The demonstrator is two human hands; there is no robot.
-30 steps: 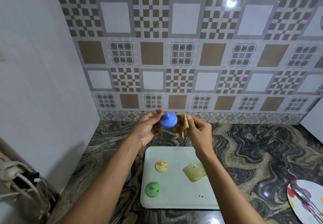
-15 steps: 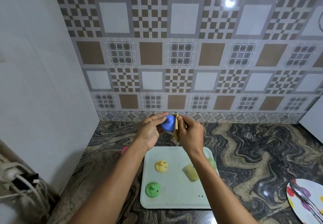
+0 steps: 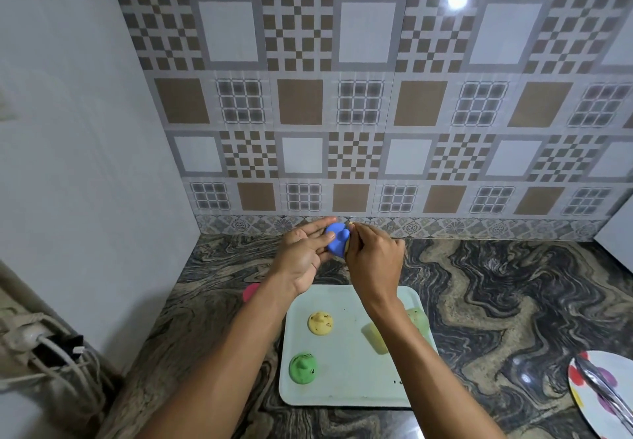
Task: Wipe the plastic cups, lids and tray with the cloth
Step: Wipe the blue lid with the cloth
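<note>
Left hand (image 3: 305, 253) grips a blue lid (image 3: 337, 240) between thumb and fingers, raised above the counter near the back wall. Right hand (image 3: 373, 260) is curled, pinching a yellowish cloth (image 3: 348, 246) against the lid's right side; the cloth is mostly hidden behind the fingers. Below the hands a pale rectangular tray (image 3: 346, 380) lies flat on a dark marbled stone countertop (image 3: 496, 301). On the tray: a yellow lid (image 3: 320, 323) at upper left, a green lid (image 3: 302, 367) at lower left, both speckled with dark marks, a translucent yellow cup (image 3: 375, 337) on its side, and a greenish cup (image 3: 418, 318) at the right edge, both partly behind the right forearm. A pink item (image 3: 251, 291) peeks out beside the left forearm, off the tray; I cannot tell what it is. Patterned brown, grey and white tile backsplash (image 3: 359, 103) covers the rear wall; a plain white wall (image 3: 68, 164) is at left. Plugs and cables (image 3: 41, 349) sit lower left. A dotted plate (image 3: 616, 366) with a metal utensil (image 3: 604, 392) sits at lower right.
</note>
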